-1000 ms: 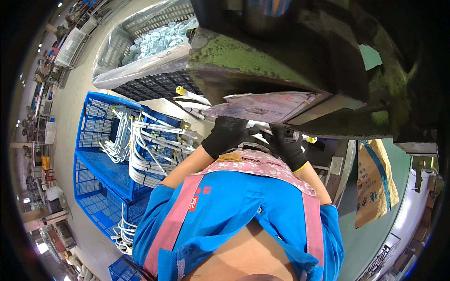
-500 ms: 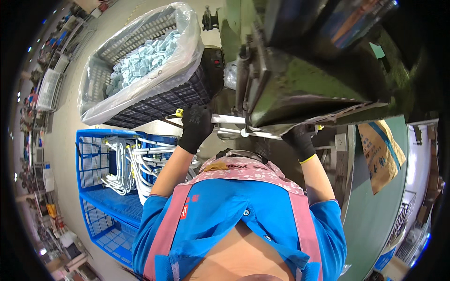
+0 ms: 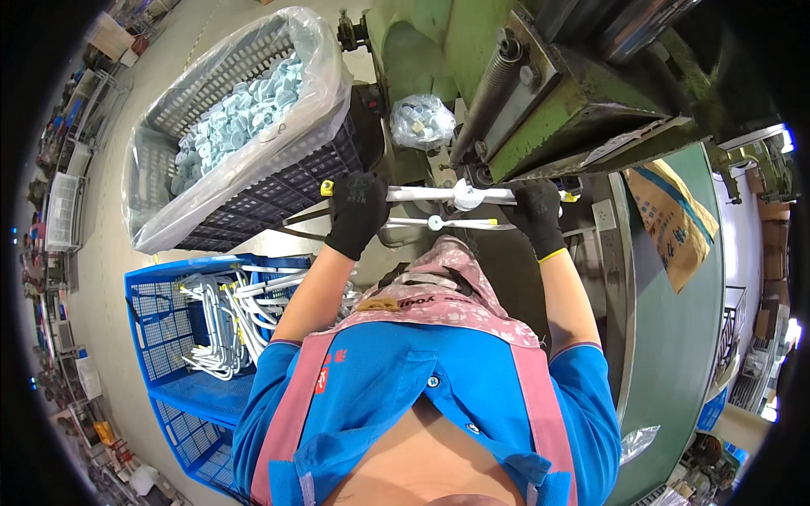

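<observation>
My left hand (image 3: 358,211), in a black glove, is closed round one end of a white tube frame (image 3: 413,195). My right hand (image 3: 537,211), gloved likewise, grips the other end. A yellow tip sticks out beyond each hand. Midway along the upper tube sits a pale round disc (image 3: 467,196), just under the green machine's front. Below it runs a thinner white bar (image 3: 468,224) bearing a small round disc (image 3: 434,223). My fingers are partly hidden by the backs of the gloves.
A black crate (image 3: 278,181) lined with clear plastic holds many pale blue discs (image 3: 240,110). Below it, a blue basket (image 3: 160,316) contains bent white tubes (image 3: 224,325). The green press-like machine (image 3: 557,126) stands ahead; a plastic bag of parts (image 3: 422,121) lies beside it. A brown paper sack (image 3: 671,223) rests on the right.
The view has shifted. The tube frame's middle, partly covered by the machine's edge before, now shows with its disc. Both hands keep their hold and appear slightly higher in the picture.
</observation>
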Motion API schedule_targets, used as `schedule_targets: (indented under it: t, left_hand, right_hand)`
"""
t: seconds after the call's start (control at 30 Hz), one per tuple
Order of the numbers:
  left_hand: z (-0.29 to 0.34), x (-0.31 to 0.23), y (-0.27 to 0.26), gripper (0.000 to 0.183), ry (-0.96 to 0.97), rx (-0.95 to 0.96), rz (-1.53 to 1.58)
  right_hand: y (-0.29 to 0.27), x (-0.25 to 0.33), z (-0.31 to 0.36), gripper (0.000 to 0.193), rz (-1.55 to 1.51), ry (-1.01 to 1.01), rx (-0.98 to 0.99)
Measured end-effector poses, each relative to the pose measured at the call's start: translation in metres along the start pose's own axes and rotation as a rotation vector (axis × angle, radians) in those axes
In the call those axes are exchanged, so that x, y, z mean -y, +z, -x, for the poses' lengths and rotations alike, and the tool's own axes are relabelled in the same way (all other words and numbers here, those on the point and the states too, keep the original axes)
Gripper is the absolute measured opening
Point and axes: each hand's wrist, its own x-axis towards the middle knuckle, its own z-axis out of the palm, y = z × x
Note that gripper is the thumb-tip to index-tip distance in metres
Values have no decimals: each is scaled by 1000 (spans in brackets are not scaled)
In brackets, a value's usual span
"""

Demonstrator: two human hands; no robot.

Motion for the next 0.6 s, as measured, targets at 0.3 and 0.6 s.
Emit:
schedule_targets:
  t: [0.3,0.6]
  left_hand:
    - [-1,-1,-4,8,-11,80,3]
    - [-2,0,-2,19,-27,35,82]
  right_hand:
    - [0,-1,1,27,-25,-29,-10]
    - [-1,-3,-4,19,-50,-63,-9]
